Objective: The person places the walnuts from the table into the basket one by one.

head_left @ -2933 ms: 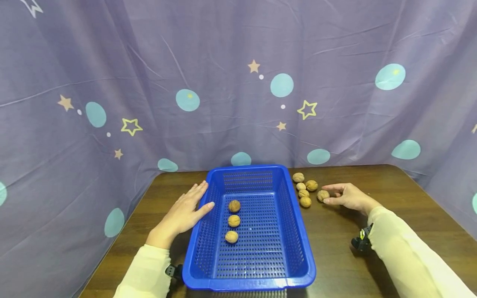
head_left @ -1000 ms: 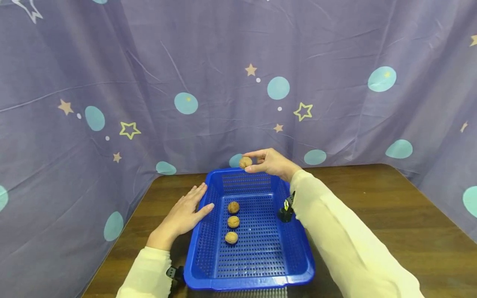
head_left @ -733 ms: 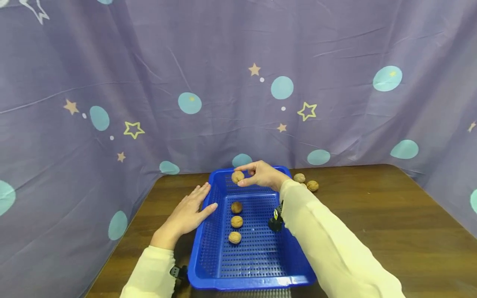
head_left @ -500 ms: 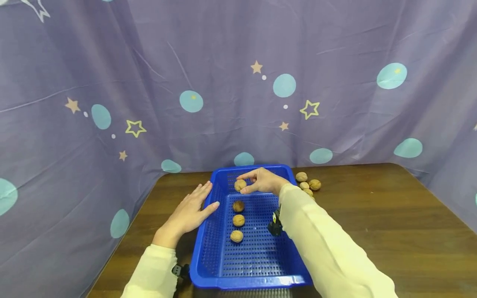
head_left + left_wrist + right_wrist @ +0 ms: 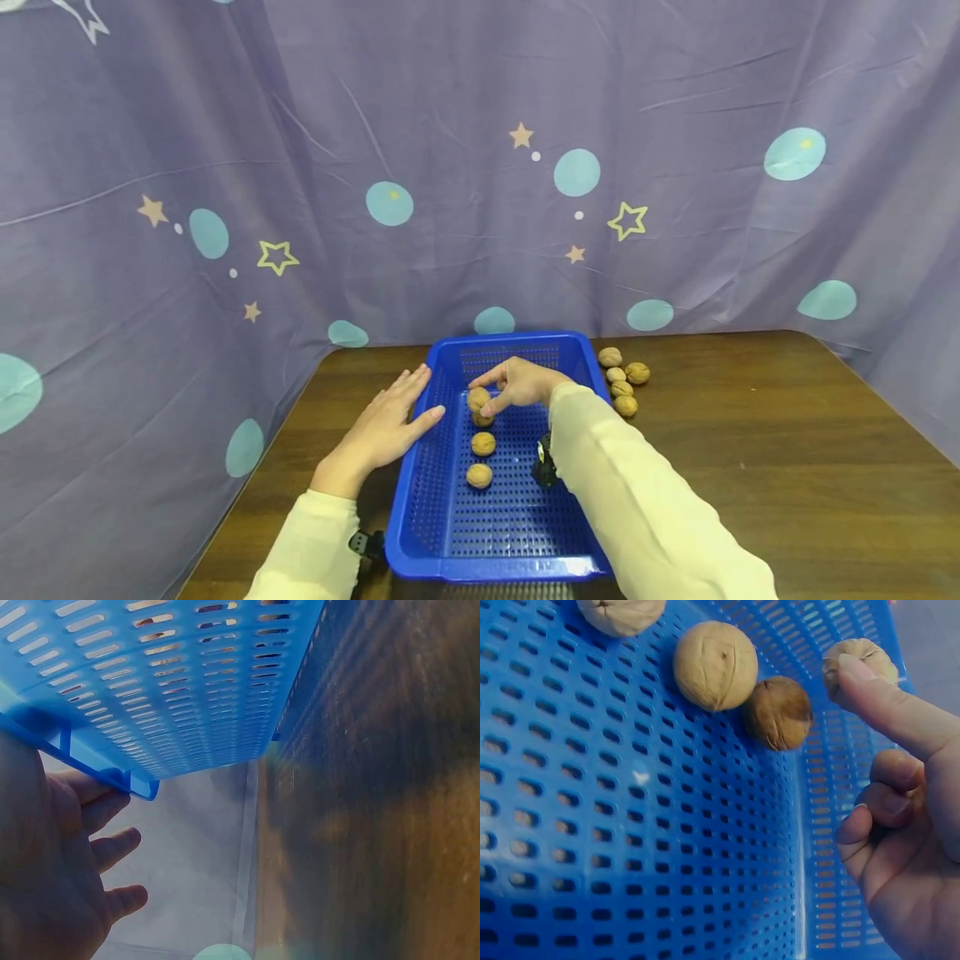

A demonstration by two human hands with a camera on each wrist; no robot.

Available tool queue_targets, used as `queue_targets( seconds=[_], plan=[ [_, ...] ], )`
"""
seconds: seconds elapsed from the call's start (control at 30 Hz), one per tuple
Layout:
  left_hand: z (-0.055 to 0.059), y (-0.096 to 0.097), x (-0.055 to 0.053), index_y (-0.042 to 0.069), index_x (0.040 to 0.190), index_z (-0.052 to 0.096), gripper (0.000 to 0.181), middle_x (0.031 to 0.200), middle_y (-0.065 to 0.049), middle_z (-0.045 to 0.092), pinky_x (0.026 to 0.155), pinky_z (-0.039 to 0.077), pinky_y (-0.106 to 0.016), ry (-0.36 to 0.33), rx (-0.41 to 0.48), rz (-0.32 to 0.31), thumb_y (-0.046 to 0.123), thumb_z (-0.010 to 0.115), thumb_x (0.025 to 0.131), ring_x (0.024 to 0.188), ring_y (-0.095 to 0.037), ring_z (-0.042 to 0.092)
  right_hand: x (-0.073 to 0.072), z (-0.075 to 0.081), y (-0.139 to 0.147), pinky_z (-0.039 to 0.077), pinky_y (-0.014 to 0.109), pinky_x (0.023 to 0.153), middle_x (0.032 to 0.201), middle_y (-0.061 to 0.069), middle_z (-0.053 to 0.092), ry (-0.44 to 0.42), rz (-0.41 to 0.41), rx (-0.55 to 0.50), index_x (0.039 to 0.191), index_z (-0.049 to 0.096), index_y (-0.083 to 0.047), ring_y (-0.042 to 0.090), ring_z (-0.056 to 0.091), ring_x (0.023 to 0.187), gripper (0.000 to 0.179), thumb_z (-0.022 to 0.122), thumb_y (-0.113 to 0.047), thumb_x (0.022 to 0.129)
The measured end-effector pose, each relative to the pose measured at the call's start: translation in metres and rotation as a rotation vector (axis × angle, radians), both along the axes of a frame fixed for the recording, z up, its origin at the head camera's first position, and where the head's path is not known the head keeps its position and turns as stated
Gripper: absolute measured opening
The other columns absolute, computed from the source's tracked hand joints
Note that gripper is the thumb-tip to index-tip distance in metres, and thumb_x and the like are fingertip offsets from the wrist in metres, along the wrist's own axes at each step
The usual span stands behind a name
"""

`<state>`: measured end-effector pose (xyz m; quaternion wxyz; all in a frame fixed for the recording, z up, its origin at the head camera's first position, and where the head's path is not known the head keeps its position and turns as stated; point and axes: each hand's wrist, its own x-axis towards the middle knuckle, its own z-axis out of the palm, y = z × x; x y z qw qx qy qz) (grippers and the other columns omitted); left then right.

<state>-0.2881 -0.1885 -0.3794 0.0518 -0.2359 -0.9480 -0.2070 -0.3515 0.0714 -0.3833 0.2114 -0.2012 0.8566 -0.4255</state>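
Observation:
My right hand pinches a walnut between thumb and forefinger, low inside the blue plastic basket. In the head view the held nut overlaps a darker walnut that lies on the basket floor. Two more walnuts, a middle one and a near one, continue the row toward me. My left hand rests on the basket's left rim with fingers extended; in the left wrist view its fingers spread beside and under the rim.
Right of the basket, several walnuts lie clustered on the brown wooden table. A purple curtain with stars and blue ovals hangs behind the table. Each wrist carries a small black camera.
The right hand has picked a walnut off the table, carried it left over the basket's far end, then lowered it inside near the row. The left hand has stayed on the rim.

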Motion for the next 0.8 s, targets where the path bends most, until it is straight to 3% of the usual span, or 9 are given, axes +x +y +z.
queue_targets(
  seconds=[0.17,0.3,0.8],
  plan=[
    [0.0022,0.0013,0.0003,0.010,0.152,0.028,0.078,0.157,-0.006,0.024,0.111,0.019,-0.061,0.016,0.000,-0.007,0.061,0.043,0.095,0.145,-0.031,0.018,0.0019,-0.0013,-0.0020,0.036,0.048,0.107,0.136,0.005,0.056,-0.005,0.057,0.062,0.127,0.066,-0.026,0.027,0.048,0.128,0.053,0.082,-0.026,0.077],
    [0.0032,0.0021,0.0007,0.009,0.152,0.028,0.078,0.157,-0.007,0.025,0.111,0.019,-0.060,0.023,-0.001,-0.014,0.061,0.043,0.095,0.145,-0.031,0.018,0.0022,-0.0011,-0.0012,0.036,0.048,0.106,0.140,-0.001,0.052,-0.003,0.086,0.088,0.127,0.065,-0.027,0.030,0.047,0.129,0.054,0.082,-0.028,0.076],
    [0.0034,0.0004,0.0027,0.009,0.152,0.028,0.078,0.157,-0.007,0.025,0.112,0.018,-0.059,0.015,-0.004,-0.014,0.060,0.043,0.095,0.145,-0.030,0.017,0.0019,-0.0026,-0.0033,0.029,0.050,0.111,0.141,-0.005,0.051,-0.023,0.049,-0.036,0.127,0.066,-0.024,0.030,0.039,0.135,0.049,0.080,-0.026,0.079]
  ],
)
